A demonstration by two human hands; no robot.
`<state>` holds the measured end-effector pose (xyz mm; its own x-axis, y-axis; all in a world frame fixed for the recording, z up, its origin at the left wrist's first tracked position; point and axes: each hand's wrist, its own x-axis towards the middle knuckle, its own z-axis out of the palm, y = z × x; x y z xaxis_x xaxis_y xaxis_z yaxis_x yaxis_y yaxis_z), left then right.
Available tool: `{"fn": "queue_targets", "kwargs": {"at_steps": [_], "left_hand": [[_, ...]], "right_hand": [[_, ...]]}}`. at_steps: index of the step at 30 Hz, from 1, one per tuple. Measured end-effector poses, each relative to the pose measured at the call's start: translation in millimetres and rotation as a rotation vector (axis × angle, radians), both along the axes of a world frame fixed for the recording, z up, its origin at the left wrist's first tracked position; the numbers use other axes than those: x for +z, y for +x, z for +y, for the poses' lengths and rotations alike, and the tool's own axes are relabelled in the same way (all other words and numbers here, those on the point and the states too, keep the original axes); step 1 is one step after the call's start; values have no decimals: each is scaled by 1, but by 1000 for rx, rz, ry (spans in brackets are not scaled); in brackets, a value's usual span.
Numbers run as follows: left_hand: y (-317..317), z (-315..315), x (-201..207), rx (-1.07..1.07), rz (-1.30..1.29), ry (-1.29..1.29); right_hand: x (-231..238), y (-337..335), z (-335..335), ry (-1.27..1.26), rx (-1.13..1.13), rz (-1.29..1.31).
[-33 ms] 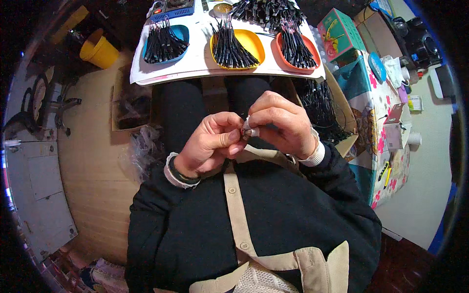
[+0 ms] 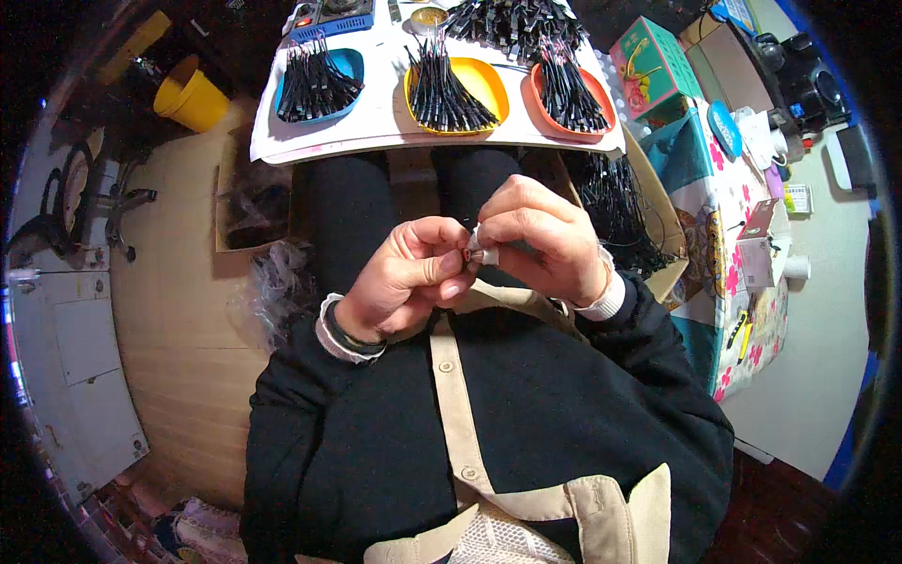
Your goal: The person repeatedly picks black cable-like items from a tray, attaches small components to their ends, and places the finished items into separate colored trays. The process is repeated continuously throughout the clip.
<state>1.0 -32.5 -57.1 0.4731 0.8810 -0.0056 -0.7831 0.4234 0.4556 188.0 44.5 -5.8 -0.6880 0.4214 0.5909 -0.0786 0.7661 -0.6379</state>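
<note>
Above my lap, both hands meet in a close pinch. My left hand is closed, thumb and fingers pressing a small reddish-brown piece with thin, wire-like strands; its exact kind is too small to make out. From the other side my right hand pinches at the same piece, with white coverings around its fingertips. Beyond the hands, bundles of short black cables with bare coloured wire ends lie in a blue tray, a yellow tray and an orange tray.
The trays stand on a white table, with a loose black cable heap at its back. Beside my right leg is a cardboard box of black cables. A flowered-cloth table holds a yellow cutter. A yellow bucket stands far left.
</note>
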Motion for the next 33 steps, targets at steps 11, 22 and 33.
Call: {"fn": "queue_targets", "kwargs": {"at_steps": [11,22,33], "left_hand": [[-11,-9,23,323,828,435],[-18,14,25,252,819,364],[-70,110,109,591,991,492]], "right_hand": [[-3,7,-8,-335,21,-74],[-5,-1,16,-129,-24,-49],[-48,-6,64,-409,-13,-35]]}}
